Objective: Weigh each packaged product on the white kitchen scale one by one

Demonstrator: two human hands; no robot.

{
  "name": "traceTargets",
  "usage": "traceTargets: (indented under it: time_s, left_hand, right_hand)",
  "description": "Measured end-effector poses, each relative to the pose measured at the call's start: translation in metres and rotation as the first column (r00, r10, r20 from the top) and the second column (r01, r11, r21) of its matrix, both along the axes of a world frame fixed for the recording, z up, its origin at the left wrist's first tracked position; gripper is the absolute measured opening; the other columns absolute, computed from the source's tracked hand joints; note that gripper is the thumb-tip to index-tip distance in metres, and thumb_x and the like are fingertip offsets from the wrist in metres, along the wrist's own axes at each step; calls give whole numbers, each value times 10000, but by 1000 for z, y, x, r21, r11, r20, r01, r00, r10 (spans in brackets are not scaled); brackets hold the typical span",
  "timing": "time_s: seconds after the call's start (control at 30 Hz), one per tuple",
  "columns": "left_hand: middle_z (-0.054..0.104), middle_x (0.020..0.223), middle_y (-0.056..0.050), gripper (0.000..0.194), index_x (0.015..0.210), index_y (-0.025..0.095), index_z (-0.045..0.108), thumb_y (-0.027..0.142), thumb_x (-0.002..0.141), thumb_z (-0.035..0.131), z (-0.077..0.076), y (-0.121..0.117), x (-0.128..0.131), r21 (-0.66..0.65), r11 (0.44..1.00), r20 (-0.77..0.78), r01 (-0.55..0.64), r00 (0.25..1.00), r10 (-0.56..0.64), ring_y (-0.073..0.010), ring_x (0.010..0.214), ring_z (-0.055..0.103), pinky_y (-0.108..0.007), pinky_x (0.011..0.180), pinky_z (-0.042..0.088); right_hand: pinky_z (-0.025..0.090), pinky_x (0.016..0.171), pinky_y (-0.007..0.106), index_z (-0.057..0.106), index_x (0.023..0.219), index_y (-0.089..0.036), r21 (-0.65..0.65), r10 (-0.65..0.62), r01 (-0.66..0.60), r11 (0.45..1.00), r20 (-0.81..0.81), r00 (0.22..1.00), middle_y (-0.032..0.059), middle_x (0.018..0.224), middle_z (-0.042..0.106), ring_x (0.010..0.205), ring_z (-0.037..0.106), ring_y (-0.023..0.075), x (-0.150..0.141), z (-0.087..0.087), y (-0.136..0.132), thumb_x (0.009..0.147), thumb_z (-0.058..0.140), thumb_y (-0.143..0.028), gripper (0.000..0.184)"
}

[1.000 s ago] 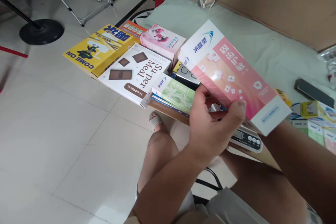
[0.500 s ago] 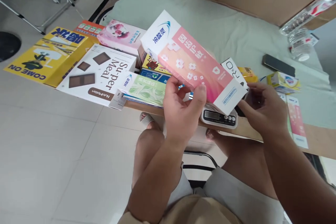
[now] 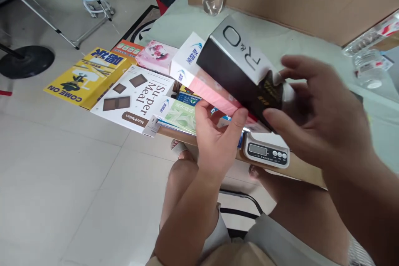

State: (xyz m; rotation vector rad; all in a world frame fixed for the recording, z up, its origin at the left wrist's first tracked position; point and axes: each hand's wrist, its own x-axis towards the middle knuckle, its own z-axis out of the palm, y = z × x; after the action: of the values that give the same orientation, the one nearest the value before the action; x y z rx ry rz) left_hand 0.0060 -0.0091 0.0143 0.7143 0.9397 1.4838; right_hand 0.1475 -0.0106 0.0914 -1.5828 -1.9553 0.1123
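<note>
Carton over carton is the key relation here: the black-and-silver R&O box lies across the front of the pink-and-white toothpaste carton, both up in the air above the cloth-covered counter. Their long axes run nearly the same way, slanting from upper left down to lower right, with the toothpaste carton's white end sticking out past the R&O box at the upper left. Whether the two faces touch or are just apart, I cannot tell.

The right hand is the nearer one to the R&O box, which reaches away to the upper left from its fingers. They are clamped around the box's lower-right end, thumb against the dark side, index finger standing a little off, the rest partly hidden.

The left hand comes from below, thumb and fingers pinching the toothpaste carton by its lower long edge; the thumb tip sits just beside the R&O box's dark side.

Beneath the cartons, at the counter's near edge, is a digital scale. The green toothpaste carton and the Su-per Meal box lie to the left.
</note>
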Motion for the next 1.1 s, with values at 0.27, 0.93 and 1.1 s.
traceTargets:
  time_s: [0.27, 0.93, 1.1]
  left_hand:
    - [628, 1342, -96, 572, 1175, 265, 451, 538, 838, 824, -3, -1, -4, -15, 999, 54, 32, 998, -31, -225, 1177, 673, -334, 885, 614]
    - [681, 1294, -57, 255, 1177, 238, 623, 382, 967, 617, -30, 13, -91, 152, 891, -586, -428, 687, 430, -245, 1292, 606, -428, 1104, 476]
    - [673, 1059, -44, 88, 975, 218, 646, 262, 901, 633, -22, 14, -89, 296, 785, -422, -544, 663, 618, -195, 1075, 636, -360, 965, 485]
  right_hand:
    - [356, 498, 257, 498, 1428, -370, -182, 152, -118, 976, 188, 970, -53, 755, 583, 535, 490, 124, -7, 5, 31, 714, 795, -516, 787]
    - [472, 628, 324, 580, 1403, -283, -430, 361, -236, 871, 236, 902, 51, 988, 709, 671, 599, 175, -9, -41, 74, 733, 735, -456, 709]
    - [550, 877, 461, 625, 1328, -259, -275, -161, 145, 951, -37, 986, 106, 1190, 738, 976, 688, 256, 15, -41, 31, 810, 629, -450, 552]
